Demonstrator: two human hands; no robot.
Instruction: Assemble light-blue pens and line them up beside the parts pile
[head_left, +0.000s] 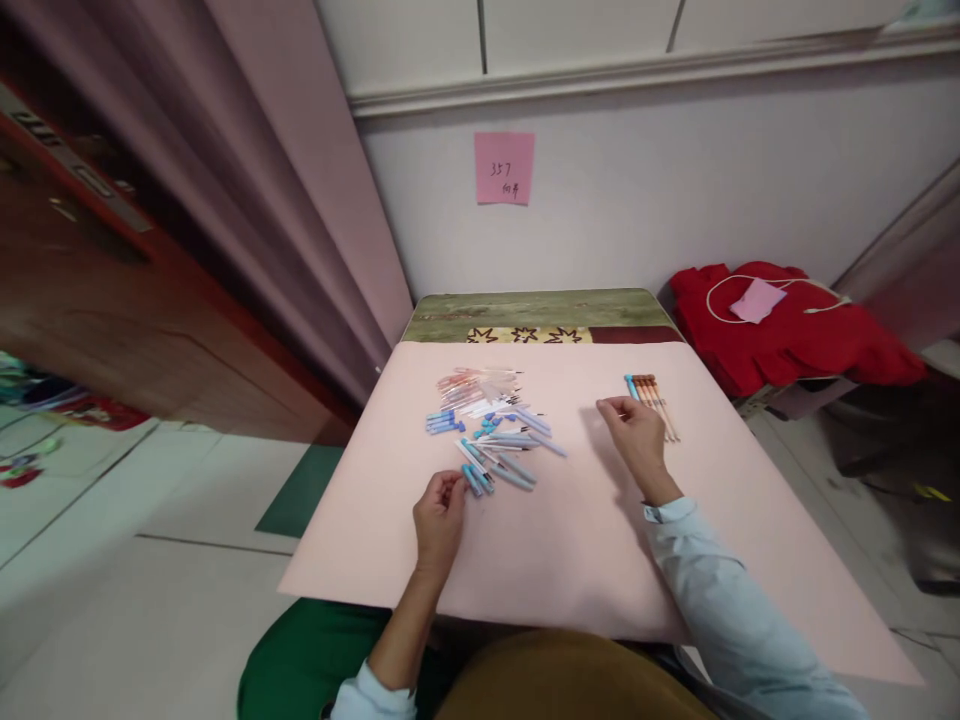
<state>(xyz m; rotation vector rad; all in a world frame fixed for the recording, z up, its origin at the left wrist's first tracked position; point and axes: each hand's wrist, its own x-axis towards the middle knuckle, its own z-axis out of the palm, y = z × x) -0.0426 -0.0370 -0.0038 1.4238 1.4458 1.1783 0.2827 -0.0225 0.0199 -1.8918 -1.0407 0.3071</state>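
My left hand (439,512) hovers over the near left of the pink-covered table, fingertips pinched together beside short blue pen barrels (478,480). Whether it grips one of them is hidden. My right hand (636,438) is curled on the right, thumb and fingertips together, just left of a row of finished-looking pens (651,392) with brown and blue tops. Nothing clear shows in its fingertips. Between the hands lie loose pen parts: grey-blue pen tubes (516,470), small blue caps (495,422), lilac-blue barrels (441,421) and thin pinkish refills or tubes (469,385).
A pink sheet (570,560) covers most of the table, with a green wood-patterned top (555,305) behind it. Red cloth (787,340) with a white cable lies at the right. A pink note (504,168) is on the wall, and a curtain (300,150) hangs left.
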